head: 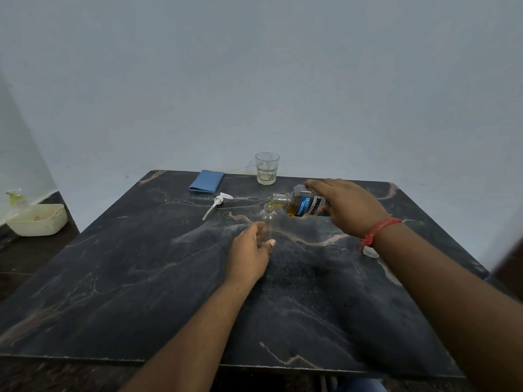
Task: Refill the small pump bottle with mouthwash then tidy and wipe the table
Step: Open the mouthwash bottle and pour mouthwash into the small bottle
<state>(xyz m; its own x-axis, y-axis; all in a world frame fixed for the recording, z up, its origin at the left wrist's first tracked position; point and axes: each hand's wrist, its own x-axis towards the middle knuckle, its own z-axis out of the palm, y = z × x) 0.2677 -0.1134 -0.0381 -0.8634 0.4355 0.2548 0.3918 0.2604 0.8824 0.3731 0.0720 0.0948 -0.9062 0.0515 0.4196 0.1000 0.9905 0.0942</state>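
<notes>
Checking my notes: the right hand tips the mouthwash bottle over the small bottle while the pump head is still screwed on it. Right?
Not quite. The head view shows the pump head lying on the table, off the small bottle. The rest holds: the right hand tips the mouthwash bottle.

looks like a plain room in a home, prob a corner used for bathroom/toiletry stuff: bare pale blue painted wall (254, 66), dark marble-look counter (141, 278) pushed against it w/ a drinking glass (266, 168), a folded blue cloth (206, 181) & a listerine mouthwash bottle (304, 205). off to the left, lower down, a cream plastic basket (38, 219) on a dark surface w/ a clear spray bottle (15, 197) behind it; nothing lab or shop-like.
</notes>
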